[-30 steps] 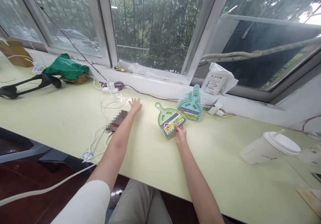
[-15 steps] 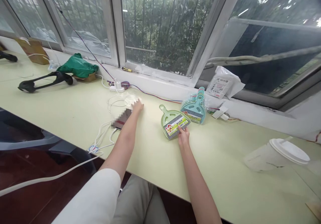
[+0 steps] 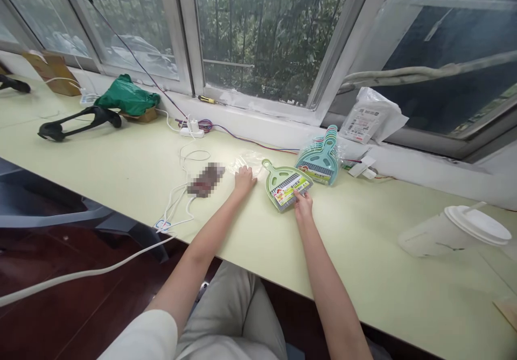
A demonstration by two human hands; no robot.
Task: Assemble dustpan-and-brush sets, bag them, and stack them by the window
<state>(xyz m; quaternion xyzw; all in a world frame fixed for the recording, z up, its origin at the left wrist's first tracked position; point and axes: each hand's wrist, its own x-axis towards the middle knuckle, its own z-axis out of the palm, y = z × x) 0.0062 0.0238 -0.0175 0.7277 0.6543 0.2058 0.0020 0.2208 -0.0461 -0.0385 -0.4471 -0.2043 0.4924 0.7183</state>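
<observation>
Green dustpan [image 3: 283,180]: handle toward 11 o'clock, located at the table [image 3: 363,274]; contact with it cannot be told. Right hand [image 3: 303,205]: at dustpan's 4 o'clock, thumb and fingers clamped on its edge. Left hand [image 3: 244,181]: 9 o'clock, touching film [image 3: 251,159]; whether fingers grip cannot be told. Stack [image 3: 323,161]: 2 o'clock, just beside. Cup [image 3: 444,231]: 3 o'clock, well apart.

Pale yellow table [image 3: 355,274] | clear plastic [image 3: 247,160] | dustpan stack [image 3: 328,160] | lidded cup [image 3: 444,236] | power strip [image 3: 192,132]

Soft daylight from the windows [image 3: 266,37] brightens the table [image 3: 375,252]. Wide-angle distortion stretches the cup [image 3: 440,233]; one patch [image 3: 205,180] is pixelated.
</observation>
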